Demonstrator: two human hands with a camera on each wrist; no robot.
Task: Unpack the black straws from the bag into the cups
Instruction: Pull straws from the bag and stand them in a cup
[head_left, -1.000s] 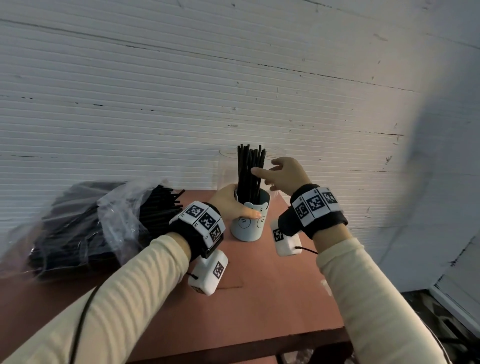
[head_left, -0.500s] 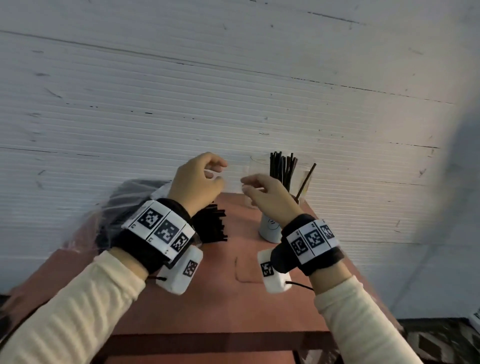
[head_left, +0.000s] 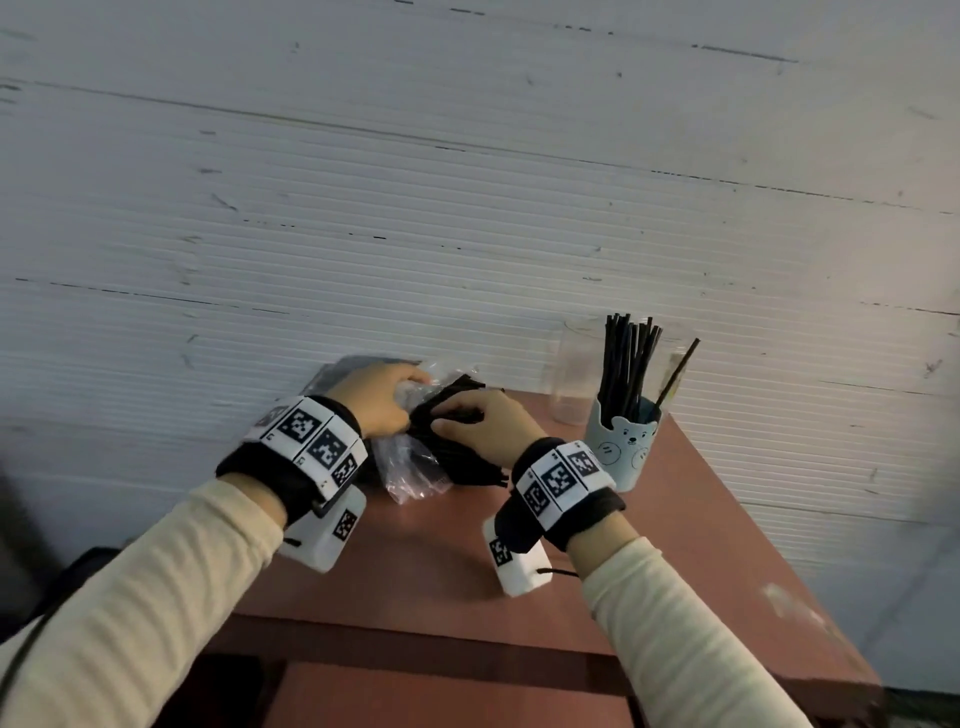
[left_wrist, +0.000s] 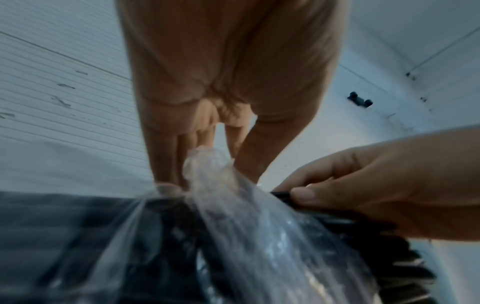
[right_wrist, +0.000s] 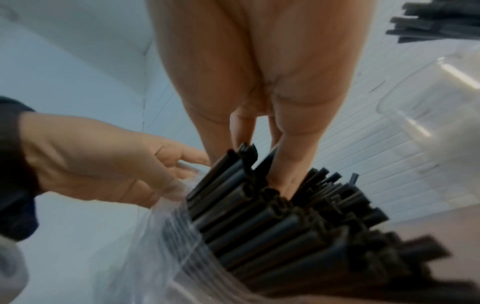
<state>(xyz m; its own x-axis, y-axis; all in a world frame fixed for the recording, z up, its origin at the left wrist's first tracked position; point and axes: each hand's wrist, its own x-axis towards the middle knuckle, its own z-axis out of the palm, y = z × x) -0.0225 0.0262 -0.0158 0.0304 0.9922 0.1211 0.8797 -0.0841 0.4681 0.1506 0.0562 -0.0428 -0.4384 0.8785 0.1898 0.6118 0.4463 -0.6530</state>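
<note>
Pinching bag (head_left: 410, 467) plastic, left hand (head_left: 371, 400); right hand (head_left: 483, 428) grips flat-lying, cup-pointing straws (right_wrist: 272, 216).

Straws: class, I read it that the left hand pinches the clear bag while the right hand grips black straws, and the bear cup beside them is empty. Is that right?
One detail is wrong. The head view shows the bear cup already holding upright black straws, not empty. The rest stands: the left hand pinches the clear bag, and the right hand grips straws at the bag's mouth.
</note>
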